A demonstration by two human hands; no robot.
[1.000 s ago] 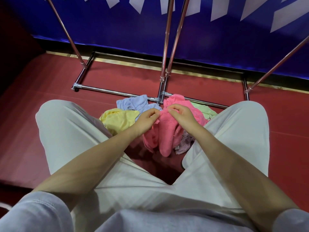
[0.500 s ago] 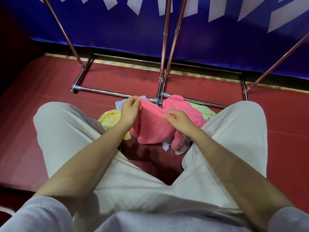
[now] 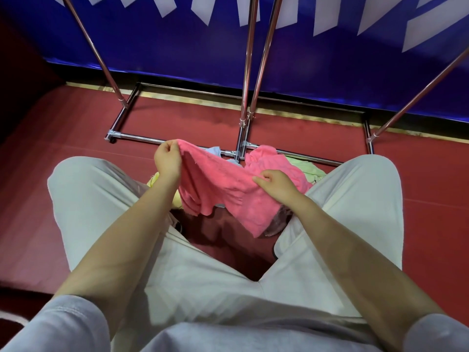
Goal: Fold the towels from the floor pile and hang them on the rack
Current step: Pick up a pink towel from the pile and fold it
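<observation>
Nearest me are my pale grey sleeves point(image 3: 63, 323) and my bare forearms reaching out over my knees in light trousers point(image 3: 106, 199), spread wide above the dark red floor point(image 3: 50, 128). Between my knees I hold up the pink towel point(image 3: 223, 184), a soft, nubbly cloth in bright coral pink, rumpled and partly spread. My left hand point(image 3: 167, 161) is raised higher, its fingers point(image 3: 170, 148) curled and pinching one top corner of the towel. My right hand point(image 3: 275, 184) sits lower and nearer, its fingers point(image 3: 261, 178) curled too, gripping the cloth along its upper edge. The fabric sags between the two hands, and its loose lower parts hang down in two uneven flaps, one below my left wrist and a longer one under my right wrist. Its edge looks a little frayed.

Behind and under the towel lies the rest of the pile on the floor: a yellow towel point(image 3: 154, 179) peeping beside my left wrist, a light blue one point(image 3: 214, 151) just past the pink edge, a pale green one point(image 3: 308, 168) by my right knee, and more pink cloth bunched beyond my right hand; I cannot tell whether that belongs to the same towel. Past the pile stands the chrome rack point(image 3: 245, 97), its base bars flat on the floor and its poles rising toward me. Farthest back runs a blue banner point(image 3: 177, 52) with white shapes
</observation>
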